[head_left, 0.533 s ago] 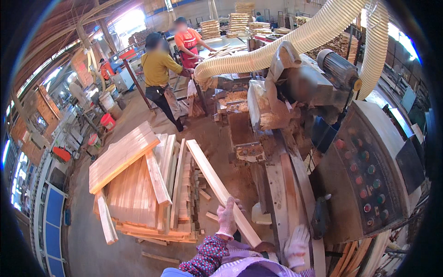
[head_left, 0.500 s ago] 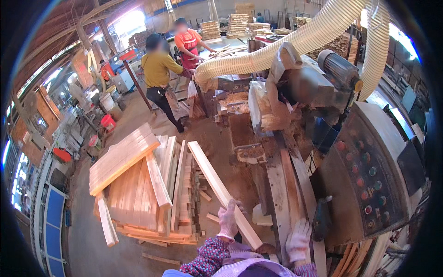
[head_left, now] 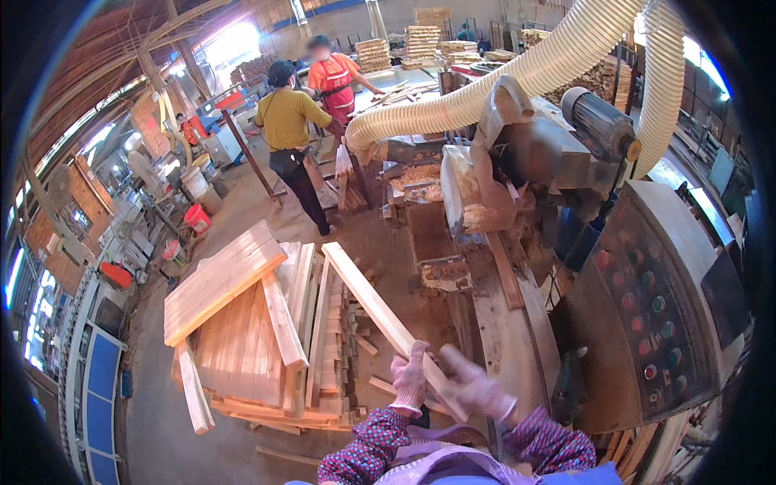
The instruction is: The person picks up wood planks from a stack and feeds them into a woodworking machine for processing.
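My left hand (head_left: 410,377), in a pale pinkish work glove, is closed round a long square-edged wooden strip (head_left: 373,305). The strip slants from beside the wood stack down toward my body. Close to its lower end is my right hand (head_left: 473,383), gloved too; motion smears its fingers, so I cannot tell whether it touches the strip. Right of the hands runs the machine's metal bed (head_left: 515,350), with another wooden piece (head_left: 505,271) lying along it toward the machine head.
A stack of glued boards (head_left: 234,343) stands at left, with a tilted panel (head_left: 225,283) on top. The button-covered control panel (head_left: 647,315) rises at right. A ribbed hose (head_left: 485,93) crosses above the machine. Two co-workers (head_left: 293,137) stand beyond, and scraps lie on the floor.
My right hand has left the machine bed and moved left to the held strip. The piece on the bed has slid forward toward the machine head. My left hand keeps its hold.
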